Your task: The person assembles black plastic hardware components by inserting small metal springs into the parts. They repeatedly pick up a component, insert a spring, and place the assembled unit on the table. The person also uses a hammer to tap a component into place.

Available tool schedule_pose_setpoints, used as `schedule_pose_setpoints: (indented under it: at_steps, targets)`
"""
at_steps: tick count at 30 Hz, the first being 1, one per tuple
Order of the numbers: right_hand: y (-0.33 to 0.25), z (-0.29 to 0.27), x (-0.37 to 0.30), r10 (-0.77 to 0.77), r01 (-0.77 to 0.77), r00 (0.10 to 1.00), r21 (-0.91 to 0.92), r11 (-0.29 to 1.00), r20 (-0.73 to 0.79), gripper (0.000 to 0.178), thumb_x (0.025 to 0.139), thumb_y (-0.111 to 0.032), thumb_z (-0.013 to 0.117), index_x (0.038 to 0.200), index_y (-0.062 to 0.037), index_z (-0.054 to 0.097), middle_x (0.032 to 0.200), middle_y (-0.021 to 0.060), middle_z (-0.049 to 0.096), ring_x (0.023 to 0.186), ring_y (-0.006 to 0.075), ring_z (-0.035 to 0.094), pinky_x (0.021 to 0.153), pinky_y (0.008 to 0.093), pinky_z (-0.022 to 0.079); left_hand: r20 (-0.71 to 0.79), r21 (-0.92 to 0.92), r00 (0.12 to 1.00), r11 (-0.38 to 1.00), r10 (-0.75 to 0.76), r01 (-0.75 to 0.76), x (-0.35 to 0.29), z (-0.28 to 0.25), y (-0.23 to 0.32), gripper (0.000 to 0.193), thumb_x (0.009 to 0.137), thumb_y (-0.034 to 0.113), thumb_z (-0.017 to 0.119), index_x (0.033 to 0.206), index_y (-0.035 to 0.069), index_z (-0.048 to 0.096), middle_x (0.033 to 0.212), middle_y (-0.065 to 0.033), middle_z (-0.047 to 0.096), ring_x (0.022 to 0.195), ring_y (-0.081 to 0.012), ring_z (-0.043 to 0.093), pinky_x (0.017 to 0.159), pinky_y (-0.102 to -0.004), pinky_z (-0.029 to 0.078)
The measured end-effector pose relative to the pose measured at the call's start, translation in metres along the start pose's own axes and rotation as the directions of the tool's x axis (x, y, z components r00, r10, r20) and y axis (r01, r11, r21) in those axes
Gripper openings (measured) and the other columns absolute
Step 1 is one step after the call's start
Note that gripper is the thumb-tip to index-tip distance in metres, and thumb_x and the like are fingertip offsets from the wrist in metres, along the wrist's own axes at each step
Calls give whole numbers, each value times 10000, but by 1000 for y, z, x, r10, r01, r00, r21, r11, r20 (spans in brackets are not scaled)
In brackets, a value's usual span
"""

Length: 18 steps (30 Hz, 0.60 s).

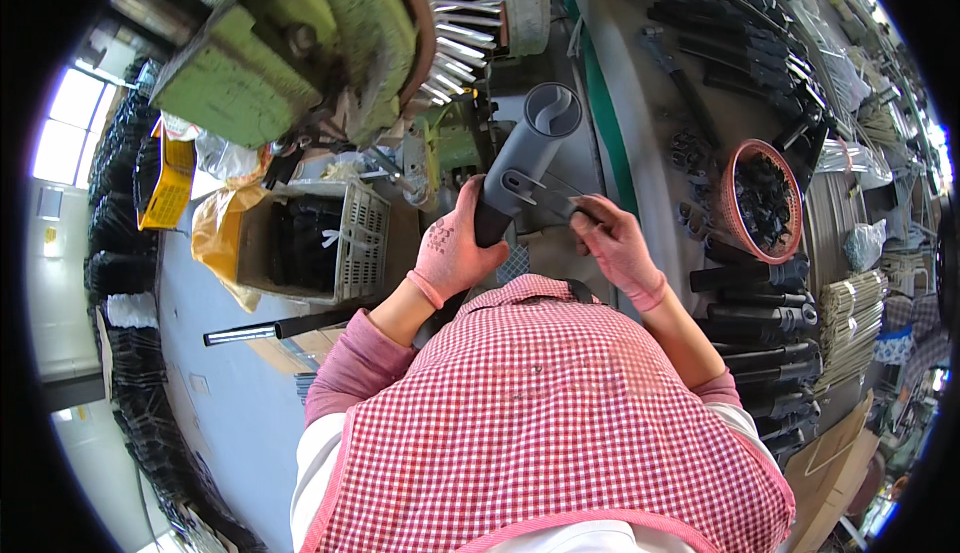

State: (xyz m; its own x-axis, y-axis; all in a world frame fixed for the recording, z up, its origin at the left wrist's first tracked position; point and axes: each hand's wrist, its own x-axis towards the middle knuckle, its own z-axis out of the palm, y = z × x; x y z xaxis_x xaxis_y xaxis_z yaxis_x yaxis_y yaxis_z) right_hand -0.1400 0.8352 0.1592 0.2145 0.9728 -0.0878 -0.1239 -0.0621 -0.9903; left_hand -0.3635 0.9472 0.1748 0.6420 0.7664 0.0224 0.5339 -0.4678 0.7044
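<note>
My left hand, in a pink glove, is wrapped round the dark lower end of a grey plastic tube. The tube tilts up and away to the right, its round open mouth at the top with a curved wall inside. On its side is a raised part with a slot. My right hand, also gloved, pinches a thin, flat, dark blade-like piece beside that slotted part. Whether the piece touches the tube I cannot tell.
A green machine stands at the far left. Below it sits a crate of black parts beside a yellow bin. On the right, a bench holds black tubes and a red basket of small black pieces.
</note>
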Motion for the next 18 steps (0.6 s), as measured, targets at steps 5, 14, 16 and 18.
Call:
schedule_pose_setpoints:
  at_steps: [5,14,16,18]
  targets:
    - [0,39,16,144,-119,988,310,943,-61,259,941,-96,691,1154,39,629,893,48,646,726,84,603,615,235,496,-32,-41,999,999,13,-14,-13,-4,-13,867,712,196,757,1427,-7,311,954,-277,667,882,-449,674,766,-479,543]
    - [30,90,78,351,-460,888,567,684,297,133,898,-115,751,885,-110,619,814,-4,638,687,84,585,563,218,418,-111,112,993,992,-38,51,-34,-32,-46,939,718,181,774,1435,-87,231,958,-285,653,872,-454,667,737,-477,537]
    - [33,107,103,287,-442,892,536,719,350,85,934,-131,707,917,-119,624,856,-10,657,764,111,636,676,240,522,-179,110,980,988,-88,109,-34,-49,-56,926,723,184,774,1431,-75,236,973,-286,654,887,-450,667,738,-476,539]
    - [34,129,123,167,-382,903,562,734,395,70,940,-112,691,946,-118,621,904,-1,674,820,129,667,739,259,563,-262,160,964,983,-49,94,-33,-67,-65,877,727,198,753,1410,-74,273,963,-276,662,850,-439,673,731,-460,554]
